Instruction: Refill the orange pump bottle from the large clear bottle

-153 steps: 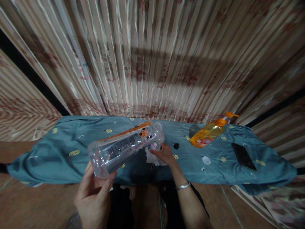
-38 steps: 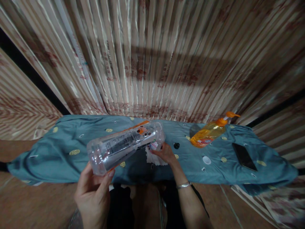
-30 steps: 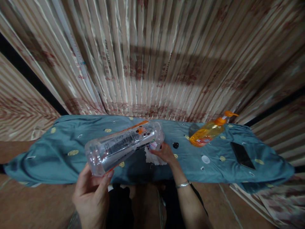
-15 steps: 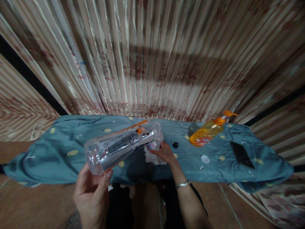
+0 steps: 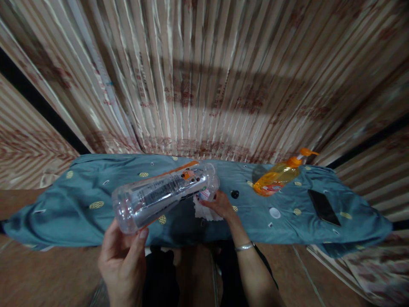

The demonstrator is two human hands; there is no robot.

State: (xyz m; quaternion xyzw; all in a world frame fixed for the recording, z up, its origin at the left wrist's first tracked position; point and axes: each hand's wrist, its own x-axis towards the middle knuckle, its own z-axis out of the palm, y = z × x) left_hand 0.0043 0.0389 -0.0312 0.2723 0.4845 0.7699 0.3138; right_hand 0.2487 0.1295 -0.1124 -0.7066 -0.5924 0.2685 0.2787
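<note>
My left hand [image 5: 123, 256] grips one end of a clear plastic bottle [image 5: 166, 196], thumb and fingers closed around its rim. The bottle lies tilted in the air over the cloth, its far end raised to the right, with orange edging and dark print on its label. At that far end, my right hand [image 5: 220, 204] is closed in a pinch on a white tissue [image 5: 209, 213] with a wavy lower edge. Something with small red and blue print shows by those fingertips, partly behind the bottle, too small to make out.
A teal patterned cloth [image 5: 179, 236] covers the table. On the right stand or lie an orange pump bottle [image 5: 277, 179], a black phone [image 5: 324, 207], a white disc [image 5: 275, 213] and a small black object [image 5: 234, 194]. A striped curtain [image 5: 204, 85] hangs behind.
Almost nothing differs. The bottle's left end and my left hand have shifted very slightly left; my right hand stays at the far end.
</note>
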